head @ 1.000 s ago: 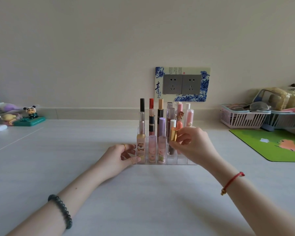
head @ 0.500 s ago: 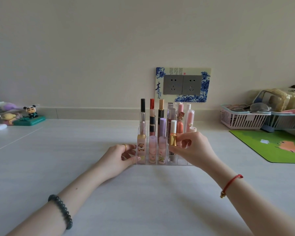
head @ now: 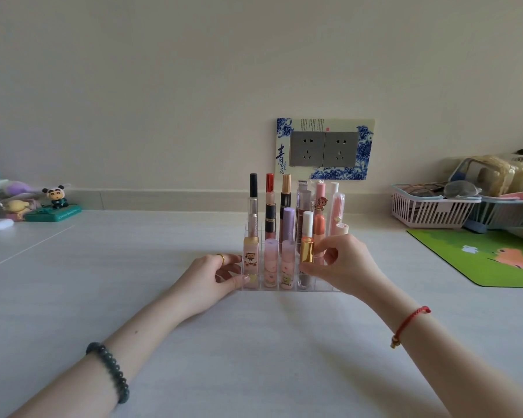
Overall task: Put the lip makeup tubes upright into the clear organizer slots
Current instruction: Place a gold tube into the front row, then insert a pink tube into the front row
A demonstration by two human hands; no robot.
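Observation:
A clear organizer [head: 322, 287] stands mid-table, holding several upright lip makeup tubes in rows. My right hand [head: 343, 263] pinches a gold-capped tube [head: 307, 250] that stands upright in a front-row slot, fourth from the left. My left hand [head: 213, 277] rests against the organizer's left front corner, thumb touching it beside a pink tube with a bear sticker [head: 251, 260]. Two pale pink tubes [head: 271, 263] stand between that one and the gold-capped one. The front slots at the right end are hidden behind my right hand.
A wall socket plate [head: 325, 148] is behind the organizer. A pink basket [head: 429, 206] and a blue basket [head: 501, 214] sit at back right, with a green mat [head: 480, 254] in front. Small figurines [head: 55, 200] stand at back left.
My right hand has lowered the gold-capped tube from a tilt above the organizer down into the front-row slot, where it now stands upright. The left hand has stayed put.

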